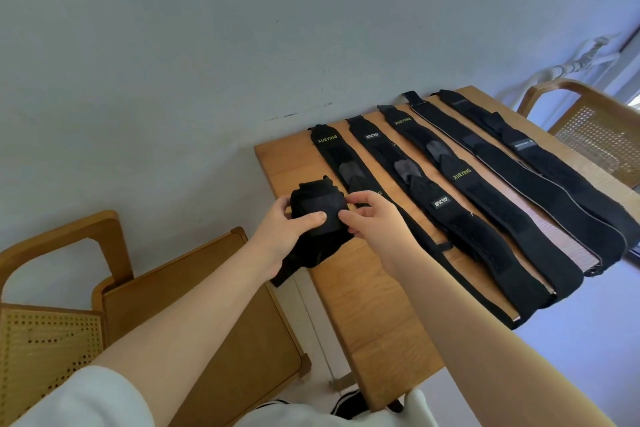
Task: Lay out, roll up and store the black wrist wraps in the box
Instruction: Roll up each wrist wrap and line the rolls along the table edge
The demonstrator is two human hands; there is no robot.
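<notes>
Several black wrist wraps [453,184] lie flat side by side across the wooden table [374,295], some marked XUEYING or with a grey label. At the table's left edge I hold a partly rolled black wrap [320,210]. My left hand [284,232] grips the roll from the left with the thumb on top. My right hand [372,215] pinches its right side with thumb and fingers. A loose tail of the wrap hangs down below my left hand. No box is in view.
A wooden chair [194,295] with a cane back stands to the left of the table, under my left arm. A second cane chair [595,132] stands at the far right. A grey wall runs behind the table.
</notes>
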